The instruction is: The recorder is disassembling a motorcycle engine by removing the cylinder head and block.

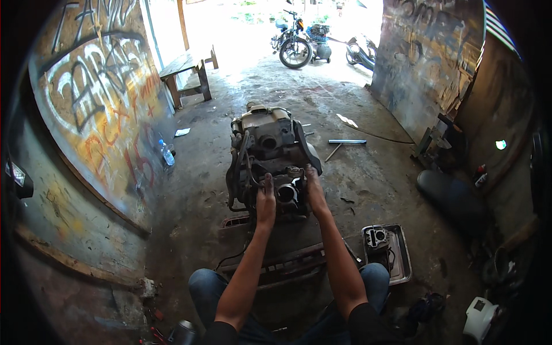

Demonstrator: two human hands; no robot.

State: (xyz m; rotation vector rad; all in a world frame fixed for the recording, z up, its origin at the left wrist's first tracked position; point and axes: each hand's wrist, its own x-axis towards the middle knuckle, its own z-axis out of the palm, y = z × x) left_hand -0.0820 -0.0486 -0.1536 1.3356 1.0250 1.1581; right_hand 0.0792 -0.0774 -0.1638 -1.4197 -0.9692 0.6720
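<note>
A dark, greasy engine block (pixel 270 144) with hoses stands on the concrete floor in front of my knees. Its near end shows a round open cylinder bore (pixel 286 192). My left hand (pixel 265 201) lies flat on the engine just left of that bore, fingers pointing away from me. My right hand (pixel 314 192) rests on the engine just right of the bore, fingers curled over the casing edge. Neither hand holds a loose part or a tool. I am seated low, my jeans-clad knees either side of the engine.
A metal tray (pixel 402 261) with an engine part (pixel 376 237) lies at my right knee. A long wrench (pixel 347 141) lies beyond the engine. A plastic bottle (pixel 167 154) leans by the graffiti wall, a wooden bench (pixel 187 72) stands farther back, and motorcycles (pixel 296 43) are parked outside.
</note>
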